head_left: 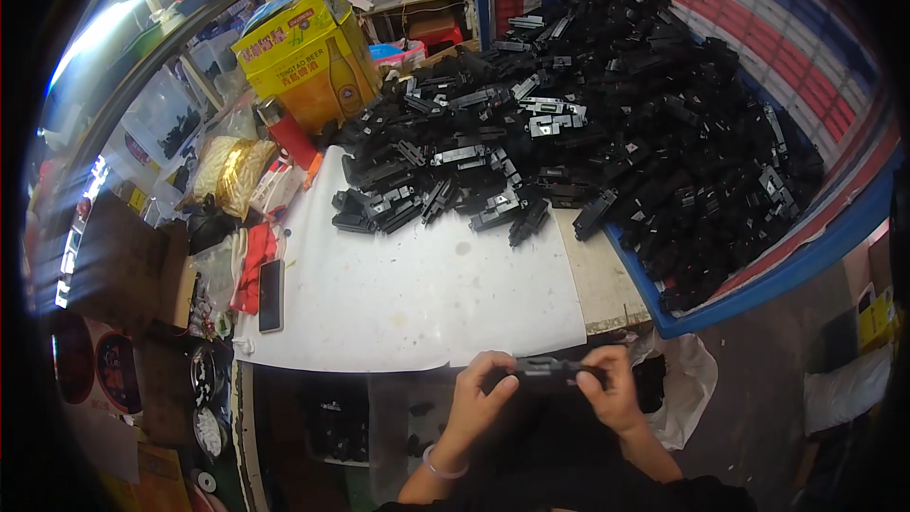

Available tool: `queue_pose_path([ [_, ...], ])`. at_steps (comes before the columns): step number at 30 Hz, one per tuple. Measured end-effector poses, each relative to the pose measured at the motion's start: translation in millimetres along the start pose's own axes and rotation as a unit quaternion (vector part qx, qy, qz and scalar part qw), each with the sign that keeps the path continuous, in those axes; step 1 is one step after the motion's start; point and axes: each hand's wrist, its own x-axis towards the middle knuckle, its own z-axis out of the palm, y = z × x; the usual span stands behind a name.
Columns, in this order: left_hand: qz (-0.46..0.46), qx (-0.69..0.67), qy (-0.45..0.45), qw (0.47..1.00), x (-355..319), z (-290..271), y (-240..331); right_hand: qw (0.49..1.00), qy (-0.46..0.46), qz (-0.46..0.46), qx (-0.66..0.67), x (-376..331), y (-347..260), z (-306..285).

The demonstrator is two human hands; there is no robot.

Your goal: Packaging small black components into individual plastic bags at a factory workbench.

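Note:
A black plastic part with a metal strip (548, 370) is held level in front of me, just off the near edge of the table. My left hand (485, 396) pinches its left end between thumb and fingers. Its right end sits between the thumb and fingers of my right hand (611, 387). Fine detail on the part is blurred. A large heap of similar black parts (607, 133), many with shiny metal plates, covers the far right of the table and fills a blue-edged bin.
White sheeting (427, 294) covers the table top. A phone (271, 296) lies at its left edge, near a red cloth (252, 265). Behind stand a yellow carton (303, 57) and a red cylinder (287, 133). Below right hangs a white bag (690, 389); the blue bin rim (692, 322) juts out.

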Motion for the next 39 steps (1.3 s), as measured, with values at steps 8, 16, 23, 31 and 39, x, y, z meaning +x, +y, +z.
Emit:
queue_pose_path([
  [8,0.058,0.227,0.064,0.97,46,-17,-6,0.894,0.078,0.166,-0.409,-55,-22,-136],
  [16,0.138,0.592,0.109,0.787,183,17,-61,0.881,-0.036,0.105,-0.46,-58,24,-100],
  [23,0.152,0.47,0.072,0.866,148,23,-60,0.934,-0.036,-0.061,-0.349,-5,17,-35],
  [31,0.126,0.347,0.01,0.929,25,31,-12,0.928,0.039,-0.201,-0.311,43,54,23],
  [39,-0.195,-0.257,-0.044,0.945,8,-2,23,0.987,-0.142,-0.036,0.058,12,15,-5],
])
